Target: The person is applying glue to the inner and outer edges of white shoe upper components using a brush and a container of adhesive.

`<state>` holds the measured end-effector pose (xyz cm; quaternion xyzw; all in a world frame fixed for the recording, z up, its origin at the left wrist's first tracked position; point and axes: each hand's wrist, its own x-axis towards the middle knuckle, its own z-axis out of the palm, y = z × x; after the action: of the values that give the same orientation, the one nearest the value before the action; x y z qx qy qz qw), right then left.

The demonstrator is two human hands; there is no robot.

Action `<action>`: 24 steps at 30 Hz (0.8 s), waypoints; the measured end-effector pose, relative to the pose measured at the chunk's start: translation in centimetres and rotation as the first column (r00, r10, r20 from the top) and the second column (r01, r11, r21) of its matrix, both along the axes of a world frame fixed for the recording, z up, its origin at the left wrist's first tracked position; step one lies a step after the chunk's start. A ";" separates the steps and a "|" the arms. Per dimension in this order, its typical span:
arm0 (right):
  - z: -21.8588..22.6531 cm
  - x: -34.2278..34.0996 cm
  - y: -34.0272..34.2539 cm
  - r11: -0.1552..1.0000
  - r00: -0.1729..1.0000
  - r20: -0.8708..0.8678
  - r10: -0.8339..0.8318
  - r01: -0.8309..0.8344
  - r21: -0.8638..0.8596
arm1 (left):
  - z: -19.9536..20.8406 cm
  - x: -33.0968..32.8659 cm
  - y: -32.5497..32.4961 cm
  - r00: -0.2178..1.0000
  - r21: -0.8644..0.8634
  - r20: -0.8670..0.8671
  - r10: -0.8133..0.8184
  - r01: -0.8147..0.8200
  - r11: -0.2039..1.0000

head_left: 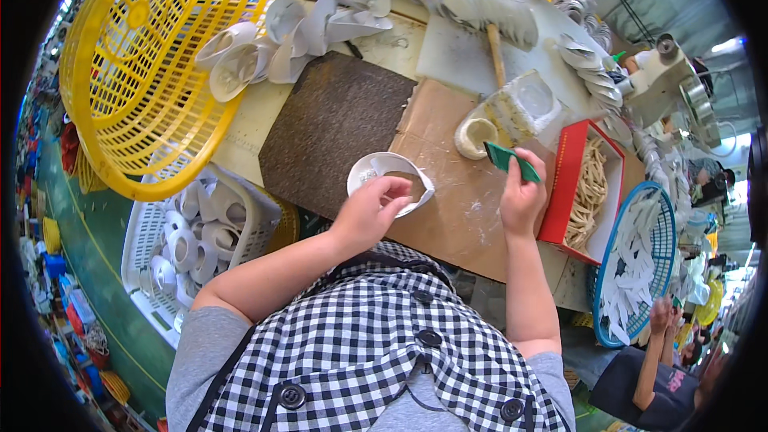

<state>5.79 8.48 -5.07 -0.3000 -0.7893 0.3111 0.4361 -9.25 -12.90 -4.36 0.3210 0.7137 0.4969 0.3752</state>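
My left hand (370,212) grips a white curved shoe part (390,180), its fingers tucked into the opening, over a brown cardboard sheet (460,216). My right hand (522,196) holds a green brush handle (510,162) upright, just right of the white part. Beyond the brush stands a round pot of pale glue (475,135), next to a clear plastic tub (524,106). A dark mat (336,124) lies left of the cardboard.
A big yellow basket (136,80) leans at the left above a white crate (144,232) holding white parts. More white parts are stacked along the back (480,8). A red box (564,192) and a blue basket (640,272) stand at the right. Another person's arm (652,352) shows lower right.
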 end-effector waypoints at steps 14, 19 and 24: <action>-3.0 -3.1 3.9 0.928 0.998 -0.023 -0.050 0.038 -0.371 | -0.6 -2.0 5.0 0.320 -0.089 0.918 0.236 -0.414 0.906; -2.8 -1.7 3.2 0.785 0.942 -0.301 -0.146 -0.075 -0.616 | 0.7 -2.1 2.8 0.545 0.027 0.818 0.183 -0.354 0.935; -3.5 0.5 3.6 0.744 0.956 -0.242 -0.167 -0.039 -0.667 | -1.8 -1.0 0.8 0.595 -0.065 0.779 0.199 -0.239 0.969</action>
<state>6.27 12.12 -8.61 -0.4146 -0.5436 0.5965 0.4205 -10.24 -12.13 -6.20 -0.0074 0.5025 0.6453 0.5754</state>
